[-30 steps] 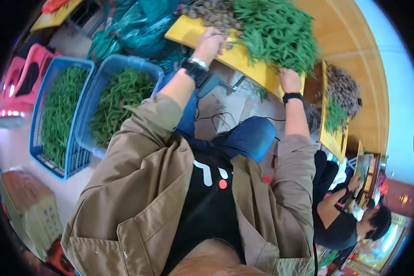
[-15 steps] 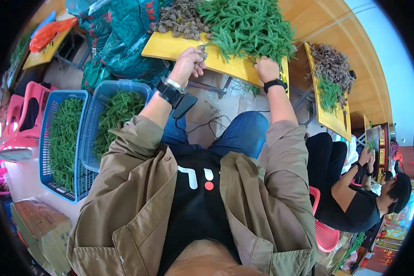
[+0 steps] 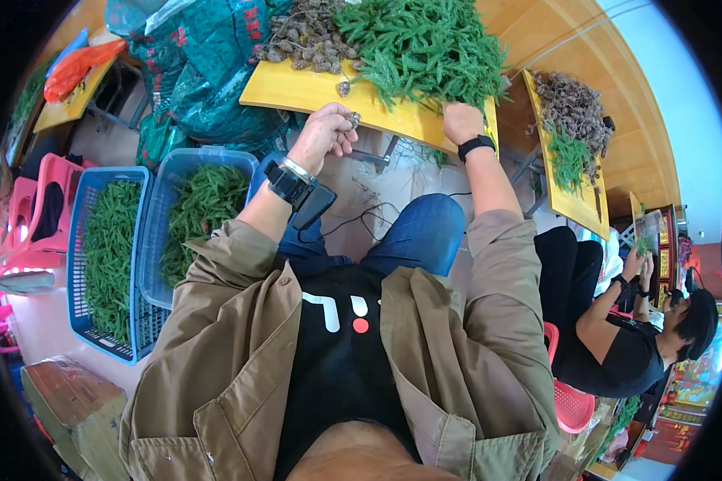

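Note:
My left hand [image 3: 322,138] is closed, with a small brown pine cone [image 3: 354,120] between thumb and fingertips, just off the near edge of the yellow table [image 3: 297,92]. A single loose pine cone [image 3: 343,88] lies on the tabletop above it. My right hand [image 3: 463,124] is a closed fist at the table's right near edge, against the pile of green artificial fir sprigs [image 3: 425,56]. Whatever its fingers grip is hidden. Behind the left hand, a heap of brown pine cones [image 3: 309,40] sits beside the sprigs.
Left of my legs stand a blue basket [image 3: 146,240] and a translucent bin [image 3: 162,172], both holding green sprigs. Teal sacks [image 3: 204,56] lean by the table's left end. At right, a second table [image 3: 565,204] bears cones and sprigs; a seated person [image 3: 610,353] works nearby.
My left hand has drawn slightly down, away from the tabletop, with the pine cone. A loose cone now shows on the table where that hand was. My right hand stays almost in place.

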Motion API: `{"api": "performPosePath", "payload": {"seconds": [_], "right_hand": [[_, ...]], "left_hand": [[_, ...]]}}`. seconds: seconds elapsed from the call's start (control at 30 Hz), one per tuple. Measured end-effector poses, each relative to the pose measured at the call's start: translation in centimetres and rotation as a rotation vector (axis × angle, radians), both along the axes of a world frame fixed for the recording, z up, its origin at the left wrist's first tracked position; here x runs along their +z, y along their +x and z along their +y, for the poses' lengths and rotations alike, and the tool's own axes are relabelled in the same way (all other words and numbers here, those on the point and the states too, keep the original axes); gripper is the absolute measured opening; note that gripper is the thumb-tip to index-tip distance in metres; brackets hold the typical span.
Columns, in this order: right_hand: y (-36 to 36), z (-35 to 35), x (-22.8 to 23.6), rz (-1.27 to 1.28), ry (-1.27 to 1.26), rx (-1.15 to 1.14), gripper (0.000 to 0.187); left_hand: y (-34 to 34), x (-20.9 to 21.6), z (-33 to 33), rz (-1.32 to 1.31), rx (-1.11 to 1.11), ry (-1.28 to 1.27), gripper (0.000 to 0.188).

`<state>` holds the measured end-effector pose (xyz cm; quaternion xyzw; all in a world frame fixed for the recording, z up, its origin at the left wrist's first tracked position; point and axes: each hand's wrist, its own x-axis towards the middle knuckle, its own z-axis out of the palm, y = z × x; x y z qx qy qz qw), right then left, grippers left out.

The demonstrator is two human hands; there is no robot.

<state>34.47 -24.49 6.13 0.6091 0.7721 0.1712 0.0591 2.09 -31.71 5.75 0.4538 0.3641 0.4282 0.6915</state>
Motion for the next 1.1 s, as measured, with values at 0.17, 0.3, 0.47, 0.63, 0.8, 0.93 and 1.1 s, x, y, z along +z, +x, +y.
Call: {"api": "performPosePath", "payload": {"seconds": [0.17, 0.3, 0.47, 0.63, 0.8, 0.93, 1.1], "right_hand": [[2.1, -0.8, 0.4, -0.042, 0.069, 0.004, 0.016], [2.2, -1.9, 1.3, 0.011, 0.092, 0.016, 0.014], [3.2, -1.9, 1.3, 0.033, 0.147, 0.024, 0.013], [2.2, -2.5, 1.4, 0.027, 0.153, 0.007, 0.014], [3.2, -2.5, 0.3, 0.110, 0.131, -0.086, 0.012], [5.3, -1.9, -0.9, 0.448, 0.100, -0.135, 0.015], [6.3, -2.1, 0.3, 0.688, 0.115, -0.084, 0.017]], "left_hand": [[1.5, -0.2, 0.1, -0.045, -0.037, -0.030, 0.017], [1.8, -1.0, -0.1, -0.070, -0.070, -0.057, 0.019], [2.0, -0.4, 0.0, -0.096, -0.066, -0.079, 0.019], [1.7, -1.3, 0.1, -0.084, -0.058, -0.082, 0.019], [1.6, -2.2, -0.2, -0.098, -0.048, -0.087, 0.019], [1.9, -2.5, -0.2, -0.067, -0.060, -0.088, 0.019], [1.6, -2.8, 0.1, -0.081, -0.057, -0.092, 0.018]]}}
